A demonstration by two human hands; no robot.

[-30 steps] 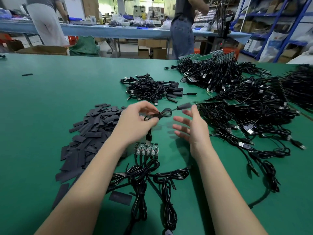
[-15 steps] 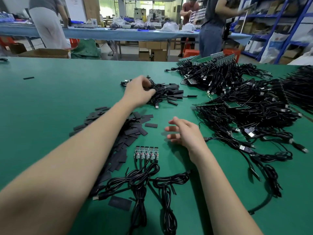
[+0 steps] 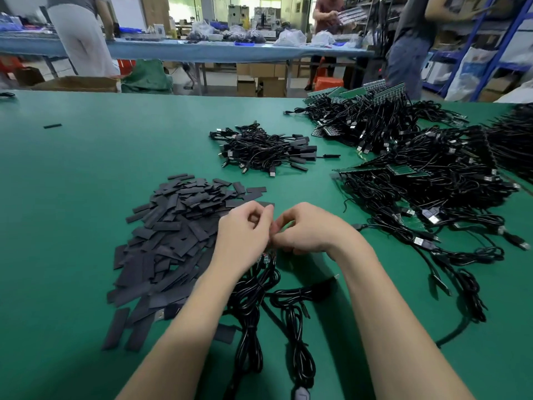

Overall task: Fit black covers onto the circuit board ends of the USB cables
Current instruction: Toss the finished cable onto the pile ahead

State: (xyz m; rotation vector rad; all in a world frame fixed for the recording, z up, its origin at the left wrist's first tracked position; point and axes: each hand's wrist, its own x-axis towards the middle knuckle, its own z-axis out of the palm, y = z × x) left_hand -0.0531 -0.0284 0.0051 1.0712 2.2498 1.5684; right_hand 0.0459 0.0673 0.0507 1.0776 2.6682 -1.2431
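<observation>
My left hand (image 3: 245, 235) and my right hand (image 3: 310, 230) meet at the middle of the green table (image 3: 86, 174), fingers curled and fingertips together. They pinch the strip of small circuit boards (image 3: 266, 257), which shows only as a blurred edge below the knuckles. Its black USB cables (image 3: 256, 295) trail toward me in coils. A heap of flat black covers (image 3: 178, 226) lies just left of my left hand. Behind my hands sits a small pile of cables with covers on their ends (image 3: 259, 148).
A large heap of cables with bare green boards (image 3: 418, 183) fills the right side. One stray cover (image 3: 52, 126) lies far left. Loose USB plugs (image 3: 429, 219) lie right of my right hand. People stand at a blue bench (image 3: 173, 51) beyond the table.
My left hand came back from the small covered-cable pile, where it left the cable it carried. My right hand closed from open, and both hands now meet over the circuit board strip.
</observation>
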